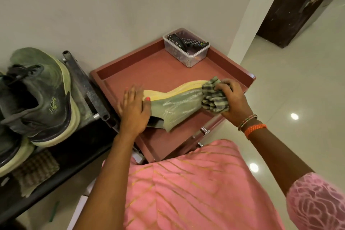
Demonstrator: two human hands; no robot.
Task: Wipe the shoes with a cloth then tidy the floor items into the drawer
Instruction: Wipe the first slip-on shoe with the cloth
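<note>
A pale green mesh shoe (175,105) with a yellowish sole lies on its side over the reddish-brown tray top (149,73) of a small drawer unit. My left hand (133,110) grips the shoe at its heel end, fingers spread along the sole. At the toe end, my right hand (233,100) is shut on a bunched green checked cloth (214,98), which presses against the shoe's toe. A dark green sneaker (39,97) with a thick pale sole stands on a black rack (87,87) at the left.
A clear plastic box (186,50) holding a remote and small items sits in the tray's far corner by the wall. Metal drawer handles (204,130) show below the tray. A folded checked mat (35,172) lies under the rack. Glossy tiled floor (291,87) spreads to the right.
</note>
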